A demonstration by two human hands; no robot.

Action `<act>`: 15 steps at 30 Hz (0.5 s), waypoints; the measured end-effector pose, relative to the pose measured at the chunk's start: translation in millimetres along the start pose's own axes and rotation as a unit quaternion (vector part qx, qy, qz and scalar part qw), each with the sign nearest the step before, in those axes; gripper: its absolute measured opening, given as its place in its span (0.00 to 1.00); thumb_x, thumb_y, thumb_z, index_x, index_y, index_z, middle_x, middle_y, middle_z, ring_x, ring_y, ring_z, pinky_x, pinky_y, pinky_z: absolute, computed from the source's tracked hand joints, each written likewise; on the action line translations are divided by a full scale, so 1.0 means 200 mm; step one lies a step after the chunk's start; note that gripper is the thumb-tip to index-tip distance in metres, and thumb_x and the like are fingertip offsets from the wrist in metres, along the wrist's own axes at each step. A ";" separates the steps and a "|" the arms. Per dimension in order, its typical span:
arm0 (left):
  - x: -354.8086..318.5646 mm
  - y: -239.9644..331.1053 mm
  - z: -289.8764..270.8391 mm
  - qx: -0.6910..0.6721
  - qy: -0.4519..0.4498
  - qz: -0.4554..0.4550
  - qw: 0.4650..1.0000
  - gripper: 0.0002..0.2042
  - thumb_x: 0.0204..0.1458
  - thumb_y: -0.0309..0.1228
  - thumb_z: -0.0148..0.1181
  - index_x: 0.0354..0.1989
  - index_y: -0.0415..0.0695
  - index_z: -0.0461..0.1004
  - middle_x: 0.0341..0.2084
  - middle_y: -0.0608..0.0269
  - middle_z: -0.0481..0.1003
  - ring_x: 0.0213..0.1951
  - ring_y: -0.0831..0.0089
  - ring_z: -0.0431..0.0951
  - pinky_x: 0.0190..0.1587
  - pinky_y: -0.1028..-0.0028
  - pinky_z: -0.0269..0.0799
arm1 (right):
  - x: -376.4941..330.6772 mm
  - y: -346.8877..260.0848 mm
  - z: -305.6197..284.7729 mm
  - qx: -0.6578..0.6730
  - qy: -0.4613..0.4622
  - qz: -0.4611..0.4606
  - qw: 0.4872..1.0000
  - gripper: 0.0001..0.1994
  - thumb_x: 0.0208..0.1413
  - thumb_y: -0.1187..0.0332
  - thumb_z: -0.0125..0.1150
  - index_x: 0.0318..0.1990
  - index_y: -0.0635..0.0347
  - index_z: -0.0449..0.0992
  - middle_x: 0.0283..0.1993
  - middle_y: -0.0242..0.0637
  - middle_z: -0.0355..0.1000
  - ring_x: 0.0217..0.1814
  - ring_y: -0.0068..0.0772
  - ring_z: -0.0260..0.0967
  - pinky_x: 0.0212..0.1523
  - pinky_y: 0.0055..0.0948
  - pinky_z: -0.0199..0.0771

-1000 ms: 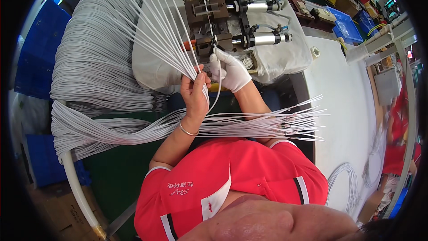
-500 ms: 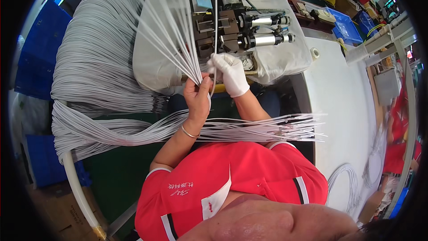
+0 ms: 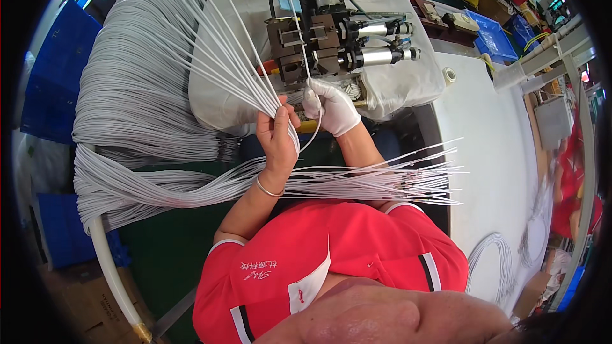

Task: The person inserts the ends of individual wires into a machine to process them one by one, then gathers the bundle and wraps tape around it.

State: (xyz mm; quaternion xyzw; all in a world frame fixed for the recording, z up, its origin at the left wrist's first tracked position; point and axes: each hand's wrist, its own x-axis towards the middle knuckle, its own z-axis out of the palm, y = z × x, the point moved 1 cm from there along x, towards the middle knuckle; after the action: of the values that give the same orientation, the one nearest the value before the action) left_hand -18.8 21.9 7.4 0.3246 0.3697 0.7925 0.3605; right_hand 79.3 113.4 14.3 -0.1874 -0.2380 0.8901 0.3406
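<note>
pinching a single pale grey, thin, round cable [image 3: 302, 46] between thumb and fingers, the right hand [image 3: 324, 103], in a white fabric glove, sits just below a dark metal clamp machine [image 3: 325, 33]. the cable rises from that grip along the gap between the machine's blocks; whether it touches them cannot be told. below the grip it bends in a loose curve back toward the left hand [image 3: 278, 129], which is bare and closed around a fanned bundle of pale grey cables [image 3: 237, 67], thumb laid across them, free ends spreading up and to the left.

each cable looks light and springy, stiff enough to stand out straight over a short length yet soft enough to curve; the smooth jacket may slip a little. a pinch near the end would steer it best, while the bundle wants a gentle, full wrap low down, where the strands gather.

both forearms reach forward from the body, the left wrist upright with a silver bangle [image 3: 270, 188], the right angled inward. a thick sheaf of grey cables [image 3: 376, 181] crosses over the right forearm. farther out stand shiny silver cylinders [image 3: 382, 57] and, to the right, a white surface [image 3: 479, 134].
</note>
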 end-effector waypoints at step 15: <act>0.01 -0.01 0.00 -0.016 0.008 -0.027 0.999 0.08 0.55 0.26 0.51 0.43 0.40 0.69 0.27 0.66 0.70 0.27 0.79 0.68 0.29 0.78 0.66 | 0.00 -0.02 0.00 -0.040 0.000 -0.001 0.999 0.12 0.58 0.62 0.49 0.27 0.59 0.68 0.18 0.29 0.63 0.17 0.21 0.56 0.19 0.19 0.53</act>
State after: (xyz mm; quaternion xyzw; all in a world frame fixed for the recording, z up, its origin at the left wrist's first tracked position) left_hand -19.9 23.5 6.4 0.3020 0.3683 0.7912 0.3835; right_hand 81.4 114.7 16.4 -0.2001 -0.2734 0.8795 0.3341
